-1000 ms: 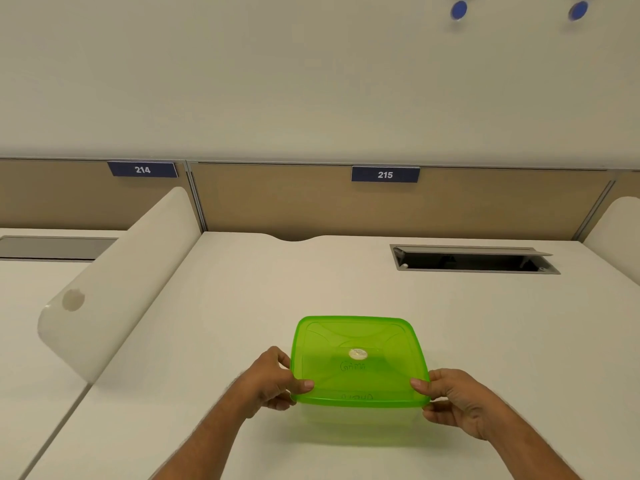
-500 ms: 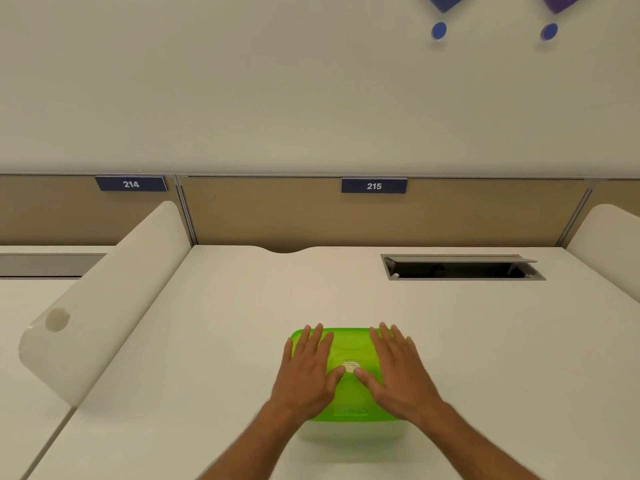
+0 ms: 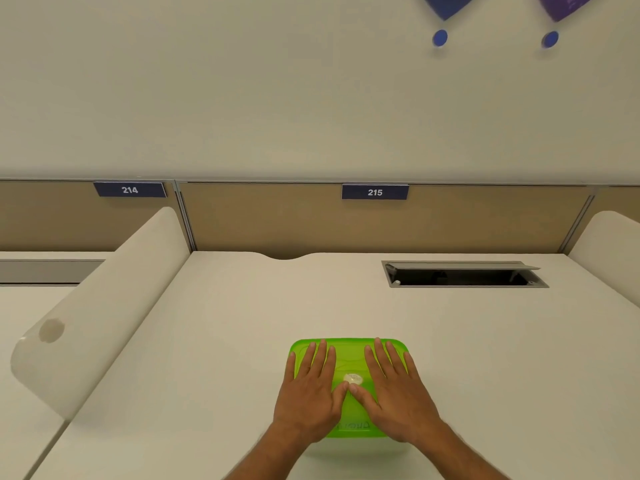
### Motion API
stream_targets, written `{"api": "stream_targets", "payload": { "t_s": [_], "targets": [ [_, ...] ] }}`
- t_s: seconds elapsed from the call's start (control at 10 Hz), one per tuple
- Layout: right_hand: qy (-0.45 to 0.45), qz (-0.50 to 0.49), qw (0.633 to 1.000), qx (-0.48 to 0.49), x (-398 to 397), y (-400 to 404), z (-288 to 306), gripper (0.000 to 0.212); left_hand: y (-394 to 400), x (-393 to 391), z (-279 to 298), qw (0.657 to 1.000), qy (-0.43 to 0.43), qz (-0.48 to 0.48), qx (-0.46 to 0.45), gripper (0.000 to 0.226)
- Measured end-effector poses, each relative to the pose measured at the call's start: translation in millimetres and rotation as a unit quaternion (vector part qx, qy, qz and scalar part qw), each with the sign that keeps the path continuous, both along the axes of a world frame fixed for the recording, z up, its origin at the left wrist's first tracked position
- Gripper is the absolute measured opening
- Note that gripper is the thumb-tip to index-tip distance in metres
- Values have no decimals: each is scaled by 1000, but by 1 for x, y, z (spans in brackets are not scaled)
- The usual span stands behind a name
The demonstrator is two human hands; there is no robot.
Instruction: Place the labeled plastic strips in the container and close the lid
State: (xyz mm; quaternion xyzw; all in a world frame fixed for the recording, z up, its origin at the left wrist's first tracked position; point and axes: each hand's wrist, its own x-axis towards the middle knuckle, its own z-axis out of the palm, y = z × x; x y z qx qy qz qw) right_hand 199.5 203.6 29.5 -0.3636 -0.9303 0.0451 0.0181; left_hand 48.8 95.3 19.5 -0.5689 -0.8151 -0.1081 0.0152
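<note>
The green lid is laid over the clear container, which stands on the white bench near its front edge, directly before the person. Both hands are spread flat on the lid: the left hand covers its left half and the right hand its right half, with the thumbs meeting beside the small white disc at the centre. Neither grip is closed on anything; the fingers are held straight and nothing is clasped, only pressed.

The step in hand is judged to be the sealing of the lid. It is done well when pressure is carried out from the centre toward the rim, since a lid of this kind is usually caught along its edge rather than in the middle. The far corners are reached by the fingertips, but the near corners lie under the heels of the palms and are hidden, so it cannot be told whether they are seated. The near edge should therefore be checked, and each corner pressed in turn until the lid sits level all round.

The force is best kept straight down, so that the container is not slid along the smooth bench. The labeled plastic strips are not visible anywhere; they are possibly already inside, though the lid and hands prevent this from being confirmed. The open cable slot at the far right is well apart and plays no part.
</note>
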Motion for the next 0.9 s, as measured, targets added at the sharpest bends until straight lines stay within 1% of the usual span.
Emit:
{"api": "stream_targets", "payload": {
  "t_s": [0.1, 0.3, 0.6, 0.7, 0.8, 0.9],
  "targets": [
    [-3, -1, 1000, -4, -1, 1, -2, 107, -1, 1, 3, 999, 26, 4, 37, 70],
    [-4, -2, 1000, -9, -1, 1, -2, 106, 0, 0, 1, 1000, 3, 3, -12, 73],
    [-2, -2, 1000, -11, 1, 0, 1, 104, -2, 1, 6, 1000, -3, -1, -17, 71],
    [14, -4, 1000, -22, 1, 0, 2, 104, -3, 2, 6, 1000, -19, 0, -12, 71],
    [28, -8, 999, -43, 4, 1, 5, 101, -5, 1, 8, 1000, -19, 1, 25, 72],
    [128, -33, 985, -107, 6, 0, 14, 88, -3, 6, 15, 996, -11, -20, 87, 75]
  ]
}}
